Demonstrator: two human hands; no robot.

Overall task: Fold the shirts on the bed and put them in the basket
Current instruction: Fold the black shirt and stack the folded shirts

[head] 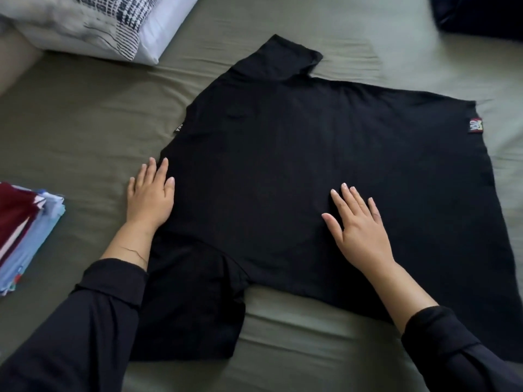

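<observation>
Black cotton lies flat across the bed point(85, 131): the shirt point(283, 154) is spread out sideways, collar to the left, both short sleeves still out, so its folding has not begun. The left hand point(150, 193) rests with straight fingers at the collar edge, and the right hand point(358, 224) presses flat on the middle, grasping nothing. A stack point(25, 233) of folded red and blue shirts waits at the left. No basket is visible. The olive sheet looks soft and slightly creased.
</observation>
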